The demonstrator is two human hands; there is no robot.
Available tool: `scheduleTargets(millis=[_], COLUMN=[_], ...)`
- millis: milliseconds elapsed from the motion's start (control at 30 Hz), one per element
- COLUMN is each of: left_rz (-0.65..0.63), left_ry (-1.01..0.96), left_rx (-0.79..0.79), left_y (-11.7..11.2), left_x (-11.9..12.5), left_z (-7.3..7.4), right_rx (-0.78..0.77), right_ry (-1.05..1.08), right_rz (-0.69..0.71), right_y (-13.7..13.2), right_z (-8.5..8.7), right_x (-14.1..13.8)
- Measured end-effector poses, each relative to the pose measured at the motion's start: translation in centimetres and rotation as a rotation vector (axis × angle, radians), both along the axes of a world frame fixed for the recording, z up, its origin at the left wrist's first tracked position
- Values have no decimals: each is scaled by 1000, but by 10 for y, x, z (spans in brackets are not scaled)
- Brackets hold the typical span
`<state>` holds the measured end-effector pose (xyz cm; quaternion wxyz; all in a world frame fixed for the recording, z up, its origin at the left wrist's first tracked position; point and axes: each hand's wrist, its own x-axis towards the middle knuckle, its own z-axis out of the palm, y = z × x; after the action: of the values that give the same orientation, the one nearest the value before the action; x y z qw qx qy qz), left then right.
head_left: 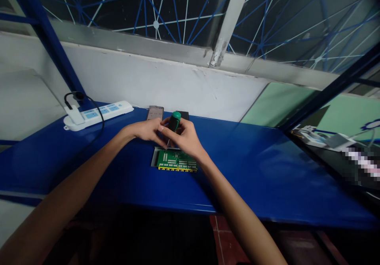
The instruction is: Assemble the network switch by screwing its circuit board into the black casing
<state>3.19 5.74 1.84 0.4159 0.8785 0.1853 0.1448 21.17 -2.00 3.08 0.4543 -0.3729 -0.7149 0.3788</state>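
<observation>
A green circuit board (177,162) lies in a shallow metal case on the blue workbench (261,170). My right hand (185,138) is wrapped round a screwdriver (174,122) with a green and black handle, held upright with its tip down at the board's far edge. My left hand (148,130) reaches in from the left, its fingers pinched near the screwdriver's shaft just above the board. The screwdriver's tip is hidden behind my fingers.
A white power strip (97,114) with a plugged-in charger and black cable lies at the back left. A phone (155,112) and a dark box (184,115) lie behind my hands near the white wall. Cluttered items sit on a black surface at the right (332,142).
</observation>
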Motion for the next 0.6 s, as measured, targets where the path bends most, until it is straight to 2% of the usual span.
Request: scheduleTargets(millis=[433, 600], left_rz=[28, -8], left_ry=[6, 46], left_rx=[-4, -34], left_y=[-1, 2], left_x=[0, -3], left_z=[1, -4], right_rx=[26, 48], right_ry=[-25, -29], right_rz=[-4, -24], right_y=[-1, -1], right_z=[0, 0], right_x=[-1, -1])
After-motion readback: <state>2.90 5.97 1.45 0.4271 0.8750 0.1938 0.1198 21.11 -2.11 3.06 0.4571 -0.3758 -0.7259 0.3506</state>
